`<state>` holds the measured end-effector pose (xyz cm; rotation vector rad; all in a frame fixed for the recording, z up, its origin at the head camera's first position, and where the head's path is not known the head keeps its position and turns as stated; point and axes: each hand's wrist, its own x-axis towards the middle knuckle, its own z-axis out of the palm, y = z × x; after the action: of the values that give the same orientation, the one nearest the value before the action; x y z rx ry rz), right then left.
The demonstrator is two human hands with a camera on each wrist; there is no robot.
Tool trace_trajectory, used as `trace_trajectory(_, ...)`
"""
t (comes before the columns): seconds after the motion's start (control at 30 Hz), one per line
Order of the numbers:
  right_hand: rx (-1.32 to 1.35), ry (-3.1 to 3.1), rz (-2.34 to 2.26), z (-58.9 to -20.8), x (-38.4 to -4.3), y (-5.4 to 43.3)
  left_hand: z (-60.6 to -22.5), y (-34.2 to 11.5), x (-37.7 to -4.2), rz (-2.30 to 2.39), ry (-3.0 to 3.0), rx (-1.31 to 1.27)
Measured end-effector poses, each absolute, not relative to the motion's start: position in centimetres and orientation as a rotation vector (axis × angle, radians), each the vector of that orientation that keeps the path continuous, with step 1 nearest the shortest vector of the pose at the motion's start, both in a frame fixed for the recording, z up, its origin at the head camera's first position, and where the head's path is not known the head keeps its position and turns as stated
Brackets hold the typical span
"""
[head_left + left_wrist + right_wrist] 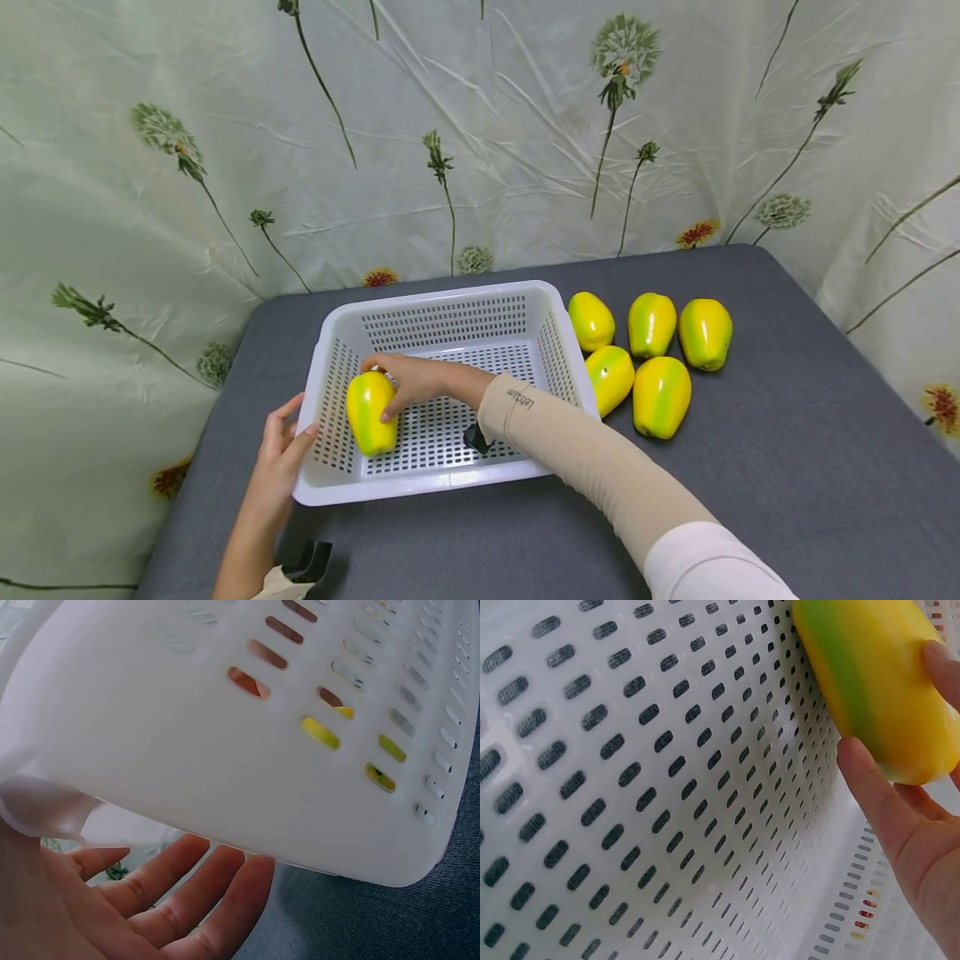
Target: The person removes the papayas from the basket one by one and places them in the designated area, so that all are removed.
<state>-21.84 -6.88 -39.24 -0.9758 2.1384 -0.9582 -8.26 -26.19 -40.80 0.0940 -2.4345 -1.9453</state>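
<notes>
A white perforated plastic basket [450,481] stands on the grey table. In its left end lies a yellow papaya [367,417] with a green stripe, glossy like a model. My right hand [416,382] reaches across the basket and grips this papaya, thumb on one side and fingers on the other. The right wrist view shows the papaya [877,682] close to the basket's perforated floor, with fingertips against its skin. At the basket's left edge my left hand [281,446] holds the rim, its thumb over it. Fingers of the left hand [172,900] touch the basket's outside.
Several more yellow-green papayas [662,398] lie in a loose group on the table [787,450], right beside the basket. A floral cloth [510,150] hangs behind and at the sides. Dark wrist devices [309,562] show near each wrist.
</notes>
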Motion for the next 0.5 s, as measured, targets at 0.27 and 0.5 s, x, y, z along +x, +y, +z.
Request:
trace_trajectory(0.27, -0.983, 2.135, -0.955, -39.48, -21.63, -7.21, -40.86, -26.2, -8.24, -1.942, -2.438, 0.101)
trace_trajectory(0.5, -1.023, 2.139, -0.953, -39.3, -21.74, -7.22, -40.79, -26.2, -8.21, -1.952, -2.437, 0.106)
